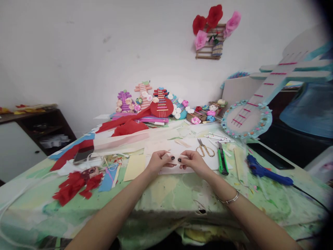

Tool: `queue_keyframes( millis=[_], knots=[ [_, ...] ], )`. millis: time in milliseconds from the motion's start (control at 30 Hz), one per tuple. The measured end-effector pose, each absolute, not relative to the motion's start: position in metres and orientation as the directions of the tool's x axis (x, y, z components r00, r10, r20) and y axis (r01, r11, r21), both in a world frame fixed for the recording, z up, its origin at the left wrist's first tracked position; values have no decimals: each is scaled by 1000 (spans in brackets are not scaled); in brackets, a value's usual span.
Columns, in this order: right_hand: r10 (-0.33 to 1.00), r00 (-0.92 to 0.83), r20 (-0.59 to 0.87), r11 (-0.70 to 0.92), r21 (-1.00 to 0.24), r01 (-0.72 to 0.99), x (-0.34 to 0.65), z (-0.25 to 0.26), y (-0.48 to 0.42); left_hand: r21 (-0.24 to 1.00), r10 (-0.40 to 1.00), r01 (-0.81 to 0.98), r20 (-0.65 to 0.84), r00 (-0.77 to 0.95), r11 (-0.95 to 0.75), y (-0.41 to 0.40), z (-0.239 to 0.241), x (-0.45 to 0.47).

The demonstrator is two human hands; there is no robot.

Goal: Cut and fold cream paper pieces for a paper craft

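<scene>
red crumpled paper (68,189): bunched at left on the green paint-stained tablecloth (166,194)
left hand (160,161): thumb and fingertips narrowed, holding a small pale paper-like piece (176,160)
small pale paper-like piece: between both hands, over a flat white sheet (189,144)
right hand (191,160): pinching the piece's other end
gold-handled metal scissors (204,146): just beyond the right hand
green-and-black box cutter (222,160): right of the scissors
blue glue gun (267,171): farther right, corded

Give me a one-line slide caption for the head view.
Left hand and right hand pinch a small pale piece between them, with scissors and a green cutter lying to the right.
</scene>
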State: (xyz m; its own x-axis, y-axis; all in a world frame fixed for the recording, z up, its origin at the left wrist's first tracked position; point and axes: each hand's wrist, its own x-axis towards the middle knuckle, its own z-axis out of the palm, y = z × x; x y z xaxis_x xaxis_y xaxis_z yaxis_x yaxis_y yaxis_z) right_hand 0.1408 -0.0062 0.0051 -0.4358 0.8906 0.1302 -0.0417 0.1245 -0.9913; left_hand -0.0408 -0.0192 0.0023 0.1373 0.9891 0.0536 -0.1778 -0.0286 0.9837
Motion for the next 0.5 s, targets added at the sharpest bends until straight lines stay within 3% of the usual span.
queue_keyframes(
  millis=[267,500],
  knots=[
    [905,-413,100,79,-995,-67,141,7,-9,986,988,-166,35,153,-10,-21,6,-43],
    [904,-415,101,-17,-962,-272,144,14,-12,961,973,-277,89,215,-27,-21,9,-49]
  ],
)
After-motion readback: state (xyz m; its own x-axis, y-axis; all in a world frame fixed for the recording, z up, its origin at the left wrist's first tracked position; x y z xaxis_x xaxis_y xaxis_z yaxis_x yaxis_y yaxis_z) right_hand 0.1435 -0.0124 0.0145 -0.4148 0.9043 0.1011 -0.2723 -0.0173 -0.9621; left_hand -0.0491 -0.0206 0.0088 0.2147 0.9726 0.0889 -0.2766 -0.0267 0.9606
